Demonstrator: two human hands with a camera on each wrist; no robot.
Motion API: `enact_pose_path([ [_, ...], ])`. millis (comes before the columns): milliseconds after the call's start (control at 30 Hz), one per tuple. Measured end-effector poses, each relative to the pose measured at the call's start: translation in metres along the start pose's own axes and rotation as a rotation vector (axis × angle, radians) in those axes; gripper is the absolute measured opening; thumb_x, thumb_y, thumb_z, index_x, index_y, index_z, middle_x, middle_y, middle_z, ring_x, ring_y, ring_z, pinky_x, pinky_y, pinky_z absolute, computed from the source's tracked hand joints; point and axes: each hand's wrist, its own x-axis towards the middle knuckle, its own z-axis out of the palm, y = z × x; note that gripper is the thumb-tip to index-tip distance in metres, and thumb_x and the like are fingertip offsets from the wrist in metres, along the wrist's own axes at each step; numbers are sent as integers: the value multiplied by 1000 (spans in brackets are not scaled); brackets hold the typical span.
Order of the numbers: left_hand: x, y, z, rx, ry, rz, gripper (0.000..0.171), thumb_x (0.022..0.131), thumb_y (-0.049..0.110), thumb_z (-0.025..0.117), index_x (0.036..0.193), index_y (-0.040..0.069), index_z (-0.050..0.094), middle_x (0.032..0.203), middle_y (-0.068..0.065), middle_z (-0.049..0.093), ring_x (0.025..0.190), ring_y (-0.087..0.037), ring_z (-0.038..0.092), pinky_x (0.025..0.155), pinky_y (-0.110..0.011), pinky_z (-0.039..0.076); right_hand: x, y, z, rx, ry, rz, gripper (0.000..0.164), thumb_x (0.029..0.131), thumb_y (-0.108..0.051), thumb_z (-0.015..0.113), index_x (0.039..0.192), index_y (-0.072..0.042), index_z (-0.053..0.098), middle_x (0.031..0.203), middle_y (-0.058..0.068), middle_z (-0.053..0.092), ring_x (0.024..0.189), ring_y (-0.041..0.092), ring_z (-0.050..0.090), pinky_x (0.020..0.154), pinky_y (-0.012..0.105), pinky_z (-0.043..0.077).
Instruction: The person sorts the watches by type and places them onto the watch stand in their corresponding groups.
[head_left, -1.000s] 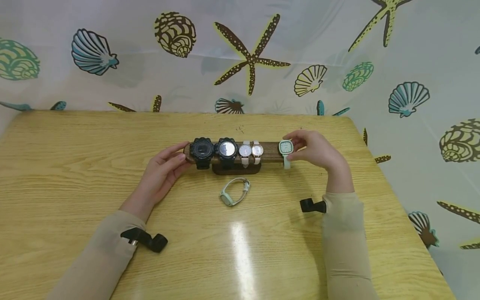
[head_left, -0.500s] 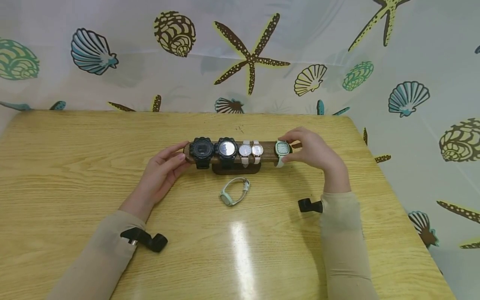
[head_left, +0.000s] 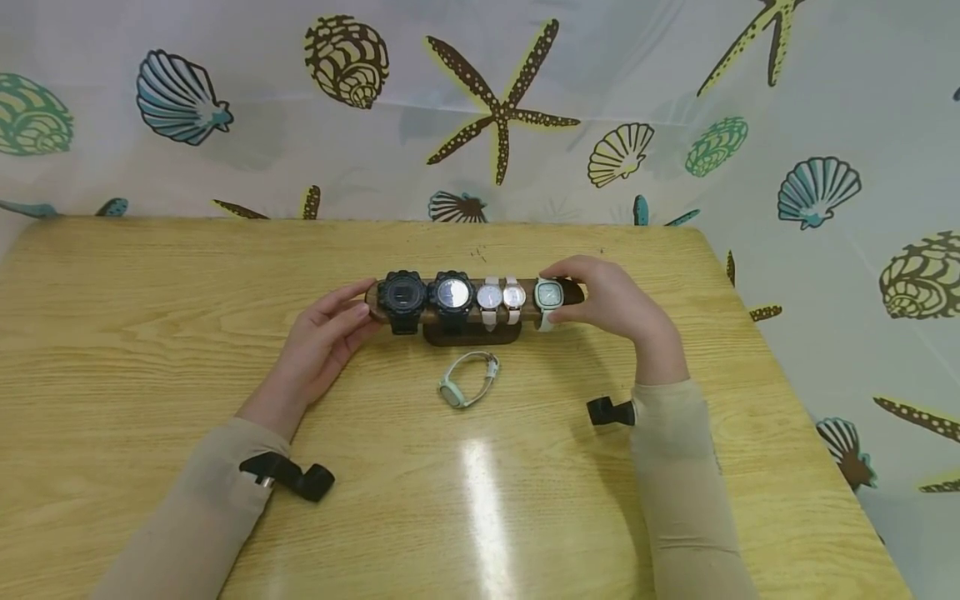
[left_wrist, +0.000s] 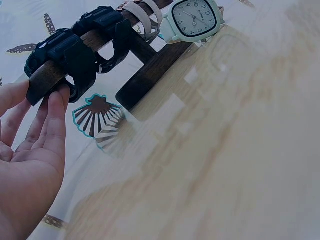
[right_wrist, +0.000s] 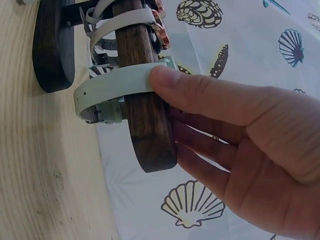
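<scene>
A brown wooden watch stand (head_left: 472,335) holds a row of watches on its bar. At the bar's left end, my left hand (head_left: 318,342) grips the wood between thumb and fingers, beside a black watch (head_left: 403,293). My right hand (head_left: 611,300) pinches a mint-green watch (head_left: 549,293), whose strap (right_wrist: 115,82) loops round the bar near its right end (right_wrist: 150,145). Between them sit a second black watch (head_left: 452,293) and two white-strapped watches (head_left: 490,297). Another mint-green watch (head_left: 452,395) lies on the table before the stand, its square face (left_wrist: 195,20) showing in the left wrist view.
The stand is on a wood-grain table (head_left: 187,333). Behind and to the right hangs a pale cloth (head_left: 262,100) printed with shells and starfish. A black camera mount (head_left: 307,482) sticks out from the left sleeve, and another mount (head_left: 609,411) from the right sleeve.
My right hand has slid the mint-green watch leftward along the bar, from its right end towards the white-strapped watches. The left hand keeps its hold on the bar's left end.
</scene>
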Motion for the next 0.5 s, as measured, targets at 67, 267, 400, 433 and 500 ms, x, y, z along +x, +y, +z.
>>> enact_pose_path([
  [67,0,0,0,1,-2,-1,38,97,-2,51,134,4,55,115,-9,62,100,-18,63,91,-29,51,1,-1,1,1,-1,0,57,78,-16,81,129,-4,59,131,10,57,121,26,49,103,40,40],
  [267,0,0,0,-7,-7,3,38,98,-2,50,135,3,54,115,-9,62,100,-18,63,92,-29,51,3,-3,3,-19,-2,-23,57,78,-18,81,129,-5,59,131,10,56,121,27,50,102,39,41],
  [400,0,0,1,-14,-12,11,38,98,-3,50,135,2,53,116,-10,62,101,-19,63,92,-30,51,3,-5,3,-35,-3,-31,56,79,-18,81,129,-4,59,131,11,56,120,27,50,102,39,41],
  [433,0,0,1,-14,-12,12,38,98,-3,50,135,2,53,116,-10,62,101,-19,63,91,-30,51,3,-5,4,-36,-3,-29,56,79,-18,81,129,-4,59,131,11,56,120,27,50,102,39,41],
  [500,-1,0,1,-13,-12,12,38,97,-3,50,135,2,54,116,-10,62,101,-18,63,91,-29,51,3,-6,3,-37,-5,-28,56,79,-18,81,129,-4,59,131,11,56,121,27,50,102,40,41],
])
